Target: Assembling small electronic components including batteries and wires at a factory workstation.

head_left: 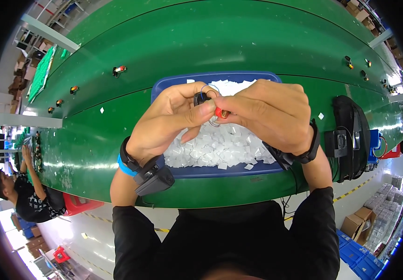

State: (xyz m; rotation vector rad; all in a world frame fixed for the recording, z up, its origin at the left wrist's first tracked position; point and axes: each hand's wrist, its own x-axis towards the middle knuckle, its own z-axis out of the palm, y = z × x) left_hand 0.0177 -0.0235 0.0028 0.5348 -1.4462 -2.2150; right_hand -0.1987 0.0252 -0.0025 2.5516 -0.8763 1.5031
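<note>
Left hand: the left hand (166, 122) was raised over the blue tray (220, 171), its thumb and fingers pinched shut on a small black part (200, 98) with a touch of blue on it.
Right hand: the right hand (271, 114) met the left one above the tray, fingertips closed on a small red part (219, 112) with a brassy end.
Wire: a thin grey wire loop (209, 88) curled up between the two hands, just above the black part; where its ends ran could not be told.
Parts' place: both small parts were held in the air between the fingertips, touching or nearly touching each other, over the heap in the tray.
Tray: the blue tray lay on the green worktop (201, 42) close to the person's body and was filled with small white square pieces (215, 144).
Wrists: a black wrist device (154, 179) and a blue band (126, 167) sat on the left wrist; a black strap (306, 151) sat on the right.
Worktop: several small red and dark parts (119, 70) lay apart along the green surface farther off, and a few white squares were scattered beside the tray.
Right side: a black fan unit (348, 137) stood at the worktop's edge.
Far left: another person (24, 186) in a dark shirt reached onto the same worktop.
</note>
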